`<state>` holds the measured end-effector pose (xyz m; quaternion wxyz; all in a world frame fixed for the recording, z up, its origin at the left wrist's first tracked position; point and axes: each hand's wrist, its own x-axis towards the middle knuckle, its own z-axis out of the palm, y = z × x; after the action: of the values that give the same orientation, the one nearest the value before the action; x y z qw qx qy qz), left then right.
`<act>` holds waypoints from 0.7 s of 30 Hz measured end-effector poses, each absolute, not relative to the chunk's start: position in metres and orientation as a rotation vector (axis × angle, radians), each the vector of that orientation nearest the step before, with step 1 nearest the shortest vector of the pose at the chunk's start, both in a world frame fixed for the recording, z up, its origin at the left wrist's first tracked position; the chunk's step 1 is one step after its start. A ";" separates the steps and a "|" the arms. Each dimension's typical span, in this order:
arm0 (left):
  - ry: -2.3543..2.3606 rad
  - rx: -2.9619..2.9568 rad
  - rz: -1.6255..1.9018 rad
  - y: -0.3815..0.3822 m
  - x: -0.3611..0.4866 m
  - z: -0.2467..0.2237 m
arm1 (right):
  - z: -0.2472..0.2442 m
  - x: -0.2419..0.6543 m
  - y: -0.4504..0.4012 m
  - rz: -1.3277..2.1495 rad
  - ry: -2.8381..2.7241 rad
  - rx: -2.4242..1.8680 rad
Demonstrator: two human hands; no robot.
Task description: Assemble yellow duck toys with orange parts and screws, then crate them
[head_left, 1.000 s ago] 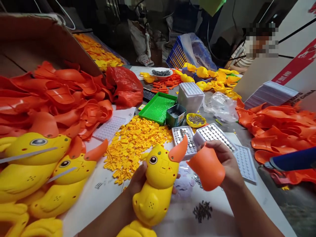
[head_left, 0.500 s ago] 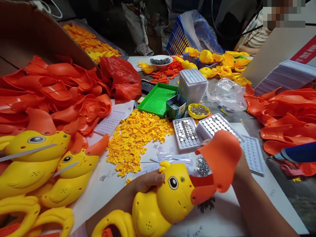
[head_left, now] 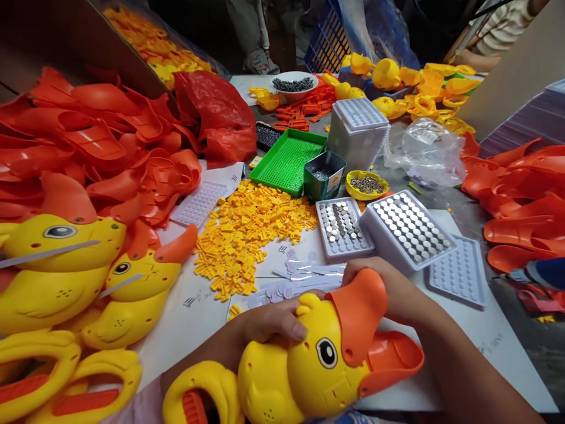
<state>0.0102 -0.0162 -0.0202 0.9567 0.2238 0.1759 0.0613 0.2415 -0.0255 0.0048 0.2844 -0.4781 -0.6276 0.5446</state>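
A yellow toy duck point(head_left: 273, 377) with an orange beak lies across the front of the view, its head to the right. My left hand point(head_left: 278, 321) grips it behind the head, thumb on top. The upper beak piece point(head_left: 359, 312) now stands up against the forehead, above the lower beak piece point(head_left: 392, 362). My right hand point(head_left: 375, 282) is behind the upper piece, its fingers mostly hidden there; what they hold cannot be made out. Beyond the duck are clear strips and discs point(head_left: 291, 285).
Finished-looking ducks point(head_left: 57, 300) and orange beak parts point(head_left: 97, 141) fill the left. Yellow clips point(head_left: 251, 229), a green tray point(head_left: 286, 162) and trays of silver discs point(head_left: 410, 227) stand ahead. More orange parts point(head_left: 521, 206) and a blue tool point(head_left: 542, 272) are at right.
The upper beak piece has swung up and back toward the duck's forehead, and the lower piece shows more. My right hand has moved left behind it. The view has shifted slightly.
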 end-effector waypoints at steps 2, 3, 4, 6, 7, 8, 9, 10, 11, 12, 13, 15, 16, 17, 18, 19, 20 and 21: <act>0.383 0.445 0.131 -0.017 0.010 -0.017 | 0.003 0.241 -0.025 1.434 -1.765 -1.273; 0.397 0.447 0.129 -0.017 0.011 -0.014 | 0.003 0.240 -0.025 1.405 -1.816 -1.286; 0.405 0.452 0.126 -0.018 0.012 -0.011 | 0.003 0.239 -0.024 1.366 -1.870 -1.324; 0.410 0.460 0.139 -0.019 0.016 -0.004 | 0.006 0.239 -0.023 1.254 -1.952 -1.473; 0.413 0.463 0.153 -0.020 0.018 -0.001 | 0.007 0.241 -0.022 1.209 -1.964 -1.550; 0.416 0.460 0.168 -0.021 0.020 0.002 | 0.009 0.244 -0.022 1.188 -1.959 -1.606; 0.417 0.454 0.182 -0.022 0.022 0.004 | 0.010 0.248 -0.022 1.198 -1.944 -1.629; 0.418 0.446 0.191 -0.023 0.023 0.005 | 0.012 0.252 -0.022 1.242 -1.923 -1.615; 0.418 0.435 0.196 -0.024 0.024 0.005 | 0.013 0.257 -0.023 1.308 -1.894 -1.570; 0.416 0.427 0.200 -0.026 0.023 0.004 | 0.014 0.262 -0.024 1.376 -1.844 -1.518; 0.419 0.428 0.206 -0.028 0.023 0.003 | 0.015 0.265 -0.026 1.421 -1.764 -1.471; 0.448 0.443 0.227 -0.032 0.020 0.000 | 0.017 0.268 -0.031 1.448 -1.553 -1.366; 0.465 0.455 0.239 -0.034 0.018 -0.002 | 0.019 0.268 -0.035 1.450 -1.452 -1.299; 0.478 0.469 0.245 -0.036 0.017 -0.003 | 0.021 0.266 -0.039 1.462 -1.377 -1.230; 0.488 0.484 0.245 -0.038 0.015 -0.003 | 0.022 0.264 -0.043 1.492 -1.338 -1.162; 0.496 0.499 0.238 -0.039 0.015 -0.003 | 0.024 0.262 -0.047 1.531 -1.331 -1.103; 0.507 0.525 0.230 -0.040 0.014 -0.002 | 0.025 0.260 -0.050 1.562 -1.343 -1.069; 0.530 0.564 0.226 -0.041 0.014 -0.001 | 0.026 0.260 -0.052 1.569 -1.374 -1.061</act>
<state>0.0143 -0.0412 -0.0005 0.9199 0.2744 0.2578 0.1102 0.2595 -0.0522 0.0263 0.3900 -0.4176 -0.5406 0.6175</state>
